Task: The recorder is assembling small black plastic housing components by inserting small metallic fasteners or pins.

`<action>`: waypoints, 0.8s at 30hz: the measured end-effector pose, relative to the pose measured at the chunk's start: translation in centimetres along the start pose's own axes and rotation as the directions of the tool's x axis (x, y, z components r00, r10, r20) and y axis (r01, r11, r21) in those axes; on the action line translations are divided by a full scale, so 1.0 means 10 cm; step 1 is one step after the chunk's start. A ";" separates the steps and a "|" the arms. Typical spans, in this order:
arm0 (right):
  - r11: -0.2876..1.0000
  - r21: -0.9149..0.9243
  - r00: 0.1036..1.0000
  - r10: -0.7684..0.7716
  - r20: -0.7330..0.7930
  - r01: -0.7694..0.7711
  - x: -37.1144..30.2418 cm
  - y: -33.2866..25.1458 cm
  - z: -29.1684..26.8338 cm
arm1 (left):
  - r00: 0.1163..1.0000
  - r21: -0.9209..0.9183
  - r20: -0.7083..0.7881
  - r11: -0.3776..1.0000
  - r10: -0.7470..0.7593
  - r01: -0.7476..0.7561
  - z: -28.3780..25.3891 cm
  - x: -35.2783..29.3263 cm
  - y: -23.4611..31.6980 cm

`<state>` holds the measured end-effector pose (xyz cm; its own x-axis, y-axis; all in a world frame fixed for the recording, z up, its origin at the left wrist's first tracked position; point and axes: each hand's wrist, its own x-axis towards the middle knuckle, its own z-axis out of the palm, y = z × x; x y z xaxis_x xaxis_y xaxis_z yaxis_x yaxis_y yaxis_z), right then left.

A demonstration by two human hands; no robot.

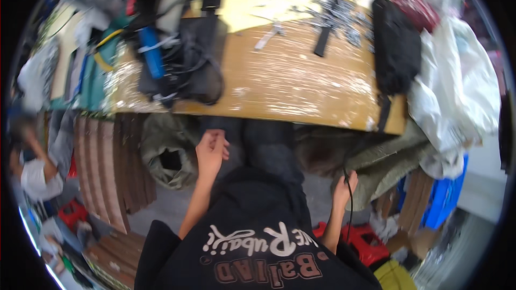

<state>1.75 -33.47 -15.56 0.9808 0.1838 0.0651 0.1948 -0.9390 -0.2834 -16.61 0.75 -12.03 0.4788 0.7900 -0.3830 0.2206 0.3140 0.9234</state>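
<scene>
My left hand (210, 150) rests on my dark trouser leg (269, 147) just under the edge of the wooden table (290, 83), fingers curled with nothing visible in them. My right hand (344, 188) hangs lower at my right side, fingers closed around a thin black cable (349, 212) that runs down past my wrist. An olive-green fabric heap (384, 164) lies right next to that hand.
On the table lie a black bag with tangled cables (201, 56), a blue cylinder (152, 51), yellow sheets (252, 0), small metal parts (333, 16) and a black pouch (395, 48). White plastic bags (457, 91) hang right. Brown slatted boards (107, 161) and another person (32, 169) are left.
</scene>
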 end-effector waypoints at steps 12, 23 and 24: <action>0.406 0.841 0.894 -0.409 -0.182 0.357 1.28 -2.57 -1.19 | 0.462 0.345 -0.530 0.679 0.711 -0.648 -1.27 0.52 1.29; 0.742 0.394 0.838 -0.510 -0.192 0.542 2.52 -2.62 -0.72 | 0.621 0.792 0.361 0.123 0.696 -0.598 -1.38 1.77 2.35; 0.736 0.392 0.832 -0.515 -0.205 0.552 2.52 -2.61 -0.71 | 0.690 0.755 0.411 0.201 0.596 -0.624 -1.40 1.85 2.38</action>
<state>21.29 -6.40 0.26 0.7144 0.5768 0.3962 0.6881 -0.4758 -0.5479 -14.37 30.17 3.23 0.8113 0.5155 0.2758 0.3874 -0.8273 0.4067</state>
